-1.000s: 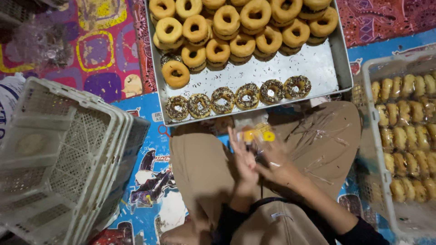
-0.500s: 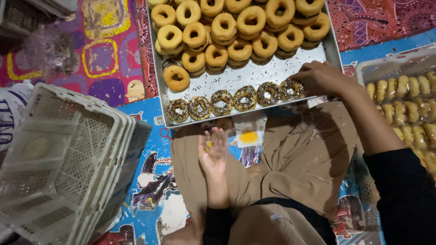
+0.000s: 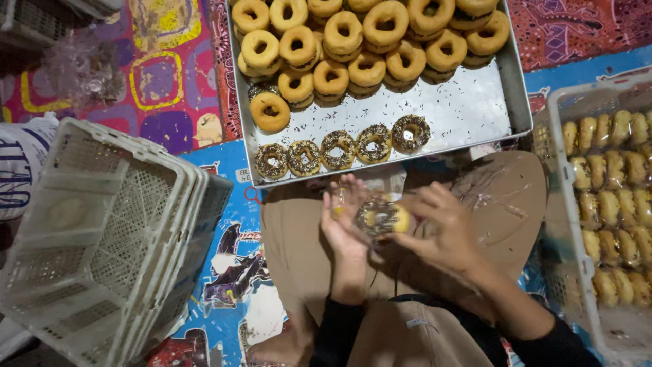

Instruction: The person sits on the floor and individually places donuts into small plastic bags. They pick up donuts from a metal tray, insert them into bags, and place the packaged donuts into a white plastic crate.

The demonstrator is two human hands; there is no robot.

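Fingers of both hands grip sprinkled doughnut [image 3: 380,217] over lap, near metal tray [image 3: 475,109] edge.

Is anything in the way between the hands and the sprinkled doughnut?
No, nothing visible. The sprinkled doughnut already sits between the left hand and the right hand, over the lap. Both hands touch it, seemingly along with a clear plastic wrapper. The tray lies farther away.

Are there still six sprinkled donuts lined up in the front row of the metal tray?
No: the front row of the metal tray holds five sprinkled donuts, and another donut sits between the left hand and right hand.
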